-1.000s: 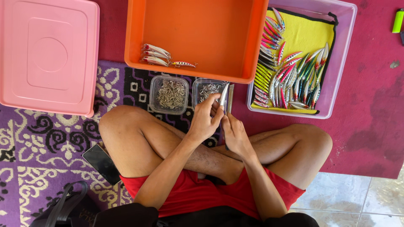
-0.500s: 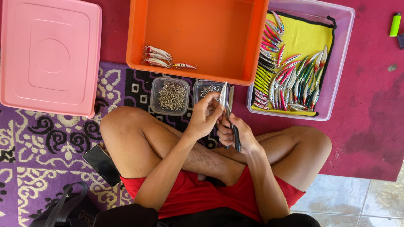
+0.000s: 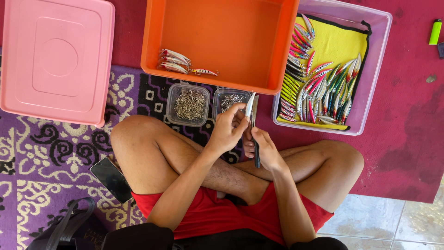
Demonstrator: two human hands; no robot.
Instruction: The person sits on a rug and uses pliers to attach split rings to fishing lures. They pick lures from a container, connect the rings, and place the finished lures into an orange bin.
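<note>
I sit cross-legged on the floor. My left hand (image 3: pixel 227 130) pinches a slim silver fishing lure (image 3: pixel 249 104) upright in front of my knees. My right hand (image 3: pixel 265 147) grips dark pliers (image 3: pixel 255 149), whose jaws meet the lure's lower end. Just beyond my hands stand two small clear tubs: one of hooks (image 3: pixel 188 104) and one of small metal rings (image 3: pixel 230 99). The orange bin (image 3: pixel 282 51) ahead holds a few finished lures (image 3: pixel 175 61) at its left. A clear lilac bin (image 3: pixel 374 69) at right, lined with yellow cloth, is full of several colourful lures (image 3: pixel 319 88).
A pink box lid (image 3: pixel 55 58) lies at the far left on the patterned purple mat. A black phone (image 3: pixel 111 178) rests beside my left thigh, a black bag (image 3: pixel 69 227) below it. A green lighter (image 3: pixel 435 31) lies on the red carpet at top right.
My right hand has brought the pliers up from my lap to the base of the lure. My left hand keeps the lure upright in about the same spot.
</note>
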